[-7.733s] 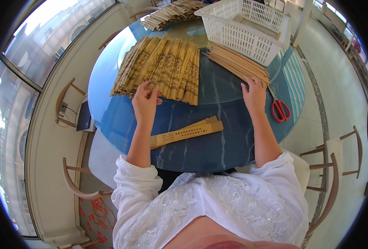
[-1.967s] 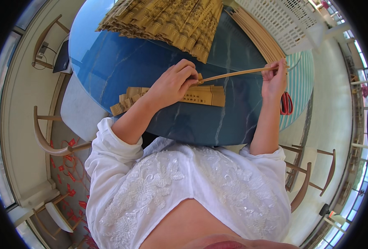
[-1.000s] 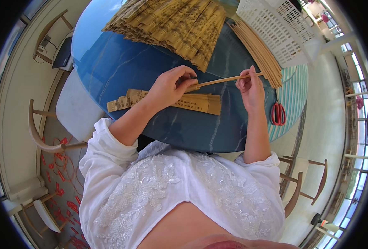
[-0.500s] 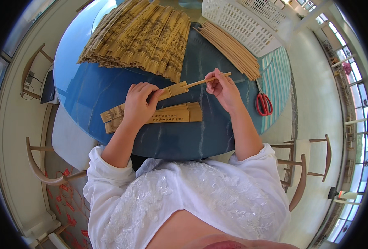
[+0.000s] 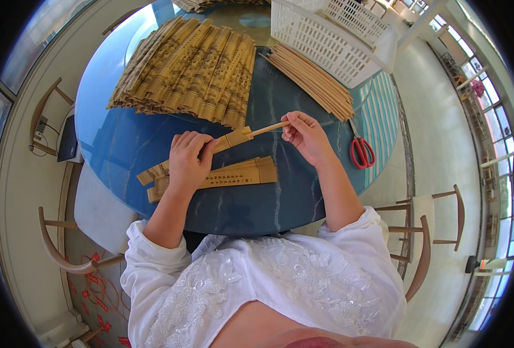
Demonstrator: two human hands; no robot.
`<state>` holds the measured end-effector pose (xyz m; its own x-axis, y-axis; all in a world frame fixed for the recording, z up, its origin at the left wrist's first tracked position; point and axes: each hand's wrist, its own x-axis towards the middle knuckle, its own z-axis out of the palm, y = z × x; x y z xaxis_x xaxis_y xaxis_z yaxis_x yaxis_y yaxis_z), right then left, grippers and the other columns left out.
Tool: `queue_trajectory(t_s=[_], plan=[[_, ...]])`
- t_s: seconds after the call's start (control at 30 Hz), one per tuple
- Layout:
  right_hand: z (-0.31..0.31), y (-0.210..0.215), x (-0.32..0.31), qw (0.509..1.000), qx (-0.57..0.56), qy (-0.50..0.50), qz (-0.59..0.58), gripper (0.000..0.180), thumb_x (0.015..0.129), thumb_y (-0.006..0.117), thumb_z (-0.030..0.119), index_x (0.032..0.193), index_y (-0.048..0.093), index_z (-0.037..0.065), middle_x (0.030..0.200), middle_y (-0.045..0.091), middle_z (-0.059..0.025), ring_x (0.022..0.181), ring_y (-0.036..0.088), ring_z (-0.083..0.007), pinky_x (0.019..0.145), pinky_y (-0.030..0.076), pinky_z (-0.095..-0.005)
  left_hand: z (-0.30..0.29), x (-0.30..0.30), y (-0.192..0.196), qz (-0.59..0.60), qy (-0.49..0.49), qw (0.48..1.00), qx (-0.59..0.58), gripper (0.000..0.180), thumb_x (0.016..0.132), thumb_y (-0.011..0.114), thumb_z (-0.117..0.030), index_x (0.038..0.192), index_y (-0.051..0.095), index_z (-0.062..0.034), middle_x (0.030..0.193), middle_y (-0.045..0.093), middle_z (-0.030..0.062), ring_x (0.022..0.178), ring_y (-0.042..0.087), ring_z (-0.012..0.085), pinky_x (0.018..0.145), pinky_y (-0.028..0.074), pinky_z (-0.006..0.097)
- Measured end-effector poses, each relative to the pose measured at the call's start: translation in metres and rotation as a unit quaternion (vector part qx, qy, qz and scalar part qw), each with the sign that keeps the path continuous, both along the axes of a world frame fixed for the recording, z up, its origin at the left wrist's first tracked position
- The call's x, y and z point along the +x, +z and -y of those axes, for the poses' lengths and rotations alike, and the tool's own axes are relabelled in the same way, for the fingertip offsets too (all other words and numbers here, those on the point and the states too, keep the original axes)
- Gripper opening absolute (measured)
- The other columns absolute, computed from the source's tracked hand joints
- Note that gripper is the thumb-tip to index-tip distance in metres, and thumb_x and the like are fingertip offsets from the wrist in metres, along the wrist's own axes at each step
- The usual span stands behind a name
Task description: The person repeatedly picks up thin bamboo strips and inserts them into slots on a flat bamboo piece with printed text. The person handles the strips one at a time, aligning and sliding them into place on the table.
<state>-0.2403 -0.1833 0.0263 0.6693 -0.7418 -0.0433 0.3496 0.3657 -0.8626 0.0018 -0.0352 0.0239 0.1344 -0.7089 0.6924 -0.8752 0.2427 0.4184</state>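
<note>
Two hands on one folded fan (image 5: 210,152), both gripping. My left hand (image 5: 189,159) is wrapped over the fan's middle, fingers curled down on it and pressing it toward the blue round table (image 5: 123,145). My right hand (image 5: 304,134) pinches the thin bamboo stick (image 5: 268,128) that pokes out of the fan's far end, thumb and fingertips pressed together on it.

Landmark = the fan in hand.
- Just on my side of it: a second folded fan (image 5: 233,174), flat on the table, not touched.
- Beyond it, toward the far edge: a wide fanned-out pile of folded fans (image 5: 193,72).
- Beyond and to its right: a bundle of plain bamboo sticks (image 5: 315,82), lying against a white plastic basket (image 5: 332,35).
- Right of it, past my right hand: red-handled scissors (image 5: 361,152) near the table edge.

Progress, my read: the stick looks partly in, with a short length exposed at the tip. The big pile could be either finished or waiting stock; can't tell which from here. Plenty of loose sticks in the bundle, so I'd judge a good share of the job remains.
</note>
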Motion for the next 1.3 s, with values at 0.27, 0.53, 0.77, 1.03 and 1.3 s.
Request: queue_trajectory(t_s=[0.27,0.53,0.77,1.03,1.3], plan=[[-0.028,-0.004,0.023,0.98,-0.077,0.138,-0.125,0.021,0.095,0.062,0.017,0.108,0.062,0.002,0.082,0.059,0.0003,0.073,0.055,-0.0073,0.069,0.046,-0.0213,-0.001,-0.01,0.002,0.013,-0.066,0.998,-0.008,0.012,0.08,0.072,-0.009,0.076,0.061,-0.0066,0.068,0.057,0.0032,0.066,0.055,0.0222,0.066,0.04,0.035],[-0.023,-0.003,0.017,0.98,-0.09,0.114,-0.134,0.023,0.094,0.063,0.014,0.109,0.069,-0.002,0.089,0.069,-0.0082,0.075,0.061,-0.0103,0.07,0.05,-0.0235,-0.001,-0.008,0.003,0.0,-0.039,0.999,-0.002,0.012,0.081,0.072,-0.01,0.076,0.062,-0.0065,0.067,0.057,0.0035,0.065,0.055,0.022,0.065,0.039,0.034],[-0.021,-0.004,0.017,0.976,-0.113,0.116,-0.148,0.02,0.092,0.065,0.011,0.105,0.07,-0.003,0.088,0.07,-0.0091,0.075,0.063,-0.0113,0.071,0.052,-0.0245,-0.001,-0.01,0.003,0.001,-0.064,0.998,-0.003,0.011,0.081,0.072,-0.009,0.076,0.062,-0.0066,0.067,0.057,0.0035,0.064,0.054,0.0219,0.064,0.039,0.034],[-0.02,-0.006,0.014,0.974,-0.113,0.147,-0.13,0.02,0.09,0.067,0.013,0.105,0.071,-0.001,0.088,0.071,-0.0082,0.075,0.063,-0.01,0.071,0.052,-0.0231,-0.002,-0.011,0.004,-0.004,-0.069,0.998,0.001,0.012,0.08,0.072,-0.008,0.075,0.062,-0.0065,0.067,0.057,0.0039,0.064,0.054,0.0222,0.065,0.04,0.034],[-0.022,-0.004,0.016,0.968,-0.155,0.137,-0.141,0.017,0.091,0.065,0.009,0.102,0.07,-0.003,0.086,0.07,-0.0075,0.074,0.062,-0.0097,0.069,0.05,-0.0232,-0.001,-0.011,0.003,0.01,-0.082,0.997,-0.007,0.011,0.08,0.071,-0.006,0.075,0.061,-0.0054,0.067,0.057,0.0042,0.064,0.054,0.023,0.065,0.04,0.035]])
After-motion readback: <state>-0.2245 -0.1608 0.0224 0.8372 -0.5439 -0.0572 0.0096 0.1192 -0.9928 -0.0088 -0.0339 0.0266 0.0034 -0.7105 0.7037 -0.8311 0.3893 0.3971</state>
